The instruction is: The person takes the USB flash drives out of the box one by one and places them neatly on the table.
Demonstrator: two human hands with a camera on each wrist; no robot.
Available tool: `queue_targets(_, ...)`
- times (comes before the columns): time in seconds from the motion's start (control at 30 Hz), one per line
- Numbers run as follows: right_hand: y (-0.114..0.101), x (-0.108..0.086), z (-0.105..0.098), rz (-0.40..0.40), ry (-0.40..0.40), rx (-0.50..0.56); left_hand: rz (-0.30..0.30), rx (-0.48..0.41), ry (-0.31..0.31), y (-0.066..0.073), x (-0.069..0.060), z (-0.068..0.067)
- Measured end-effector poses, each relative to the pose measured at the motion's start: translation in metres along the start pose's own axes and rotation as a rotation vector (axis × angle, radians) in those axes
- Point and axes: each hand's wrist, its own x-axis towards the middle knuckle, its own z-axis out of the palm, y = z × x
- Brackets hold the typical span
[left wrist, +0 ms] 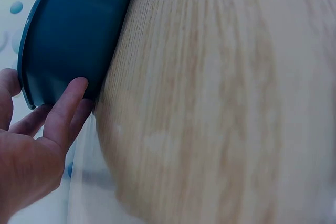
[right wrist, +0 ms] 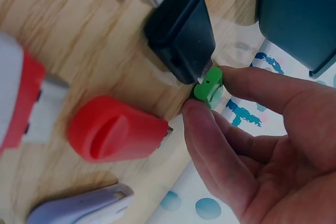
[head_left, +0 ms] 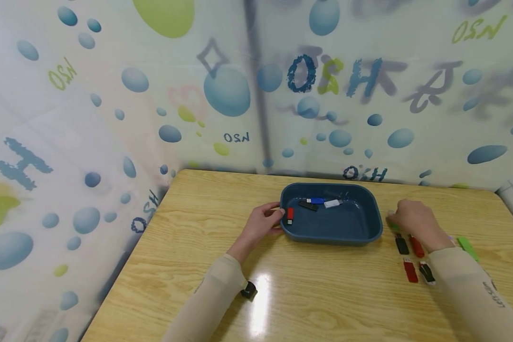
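My left hand (head_left: 261, 223) grips the left end of a dark blue plastic basin (head_left: 329, 239), thumb at the rim and fingers against the outer wall. Inside lie a red USB stick (head_left: 290, 213), a black one (head_left: 308, 206), a blue one (head_left: 315, 201) and a white one (head_left: 331, 204). To the basin's right, my right hand (head_left: 416, 223) pinches a small green USB stick (right wrist: 209, 85) between thumb and fingertips. Close to those fingertips on the table are a black USB stick (right wrist: 181, 35) and a rounded red one (right wrist: 115, 129).
Nearer the table's front lie a flat red USB stick (head_left: 410, 270) and a black-and-white one (head_left: 427, 273). Another green stick (head_left: 468, 249) is by the right forearm. A small black object (head_left: 249, 290) shows at the left wrist. A patterned curtain (head_left: 325, 118) hangs behind the wooden table (head_left: 325, 294).
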Motion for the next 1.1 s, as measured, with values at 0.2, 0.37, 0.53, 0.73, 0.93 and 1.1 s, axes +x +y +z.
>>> queue_targets(0.2, 0.002, 0.001, 0.000, 0.018, -0.014, 0.011, -0.004, 0.006, 0.001, 0.000, 0.001, 0.000)
queue_targets(0.37, 0.004, 0.003, 0.000, 0.035, -0.028, 0.022, -0.006, 0.012, 0.005, 0.000, 0.000, 0.000)
queue_targets(0.53, 0.004, 0.002, -0.001, 0.052, -0.034, 0.046, -0.003, 0.014, 0.002, 0.000, 0.000, 0.000)
queue_targets(0.73, 0.004, -0.005, -0.006, 0.031, 0.033, 0.055, 0.002, 0.011, -0.002, -0.001, 0.000, -0.001)
queue_targets(0.93, -0.010, -0.013, -0.012, -0.034, 0.232, 0.093, 0.008, 0.010, -0.009, -0.002, 0.001, -0.001)
queue_targets(1.1, -0.038, -0.019, -0.010, -0.176, 0.436, 0.118, 0.011, 0.000, -0.013, -0.003, 0.001, -0.001)
